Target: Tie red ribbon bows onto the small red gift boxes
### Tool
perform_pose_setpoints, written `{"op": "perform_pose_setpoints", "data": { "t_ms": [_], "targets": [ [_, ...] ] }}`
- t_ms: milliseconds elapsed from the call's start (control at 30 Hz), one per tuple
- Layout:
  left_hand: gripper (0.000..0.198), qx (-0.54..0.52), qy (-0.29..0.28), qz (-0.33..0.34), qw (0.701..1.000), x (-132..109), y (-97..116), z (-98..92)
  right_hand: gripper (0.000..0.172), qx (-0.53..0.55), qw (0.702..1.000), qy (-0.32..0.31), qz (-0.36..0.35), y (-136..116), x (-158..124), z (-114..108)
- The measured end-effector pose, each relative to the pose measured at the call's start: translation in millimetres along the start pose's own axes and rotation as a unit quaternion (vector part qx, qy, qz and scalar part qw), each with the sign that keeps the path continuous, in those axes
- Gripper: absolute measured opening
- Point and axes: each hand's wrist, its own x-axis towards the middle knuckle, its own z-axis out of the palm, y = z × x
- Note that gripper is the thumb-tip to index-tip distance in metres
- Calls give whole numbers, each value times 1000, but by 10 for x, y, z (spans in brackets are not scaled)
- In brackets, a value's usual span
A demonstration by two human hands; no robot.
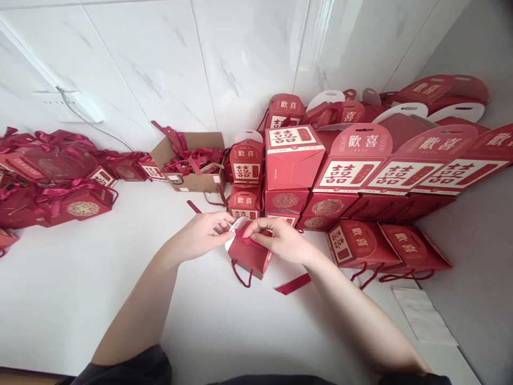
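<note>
A small red gift box (249,258) with a twisted cord handle stands on the white table in front of me. Across its top runs a dark red ribbon (247,240), pinched between the thumb and fingers of my right hand (277,239). On the other side, my left hand (210,231) has its fingers curled at the box's white-backed flap (235,229); the ribbon seems to pass there too. One ribbon tail (294,283) lies on the table under my right forearm, and another end sticks up beyond my left hand.
Behind my hands stands an open cardboard box (196,183) of loose ribbons. Red boxes with ribbons (56,182) are heaped at the left. Stacked red gift boxes (356,160) fill the back right, against the tiled wall. White paper (425,315) lies at the right edge.
</note>
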Motion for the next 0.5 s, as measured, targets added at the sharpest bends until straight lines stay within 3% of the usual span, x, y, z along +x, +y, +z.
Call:
{"op": "perform_pose_setpoints", "data": {
  "t_ms": [500],
  "targets": [
    [24, -11, -6, -3, 1000, -14, 31, 6, 20, 11, 999, 12, -31, -20, 2, -7]
  ]
}}
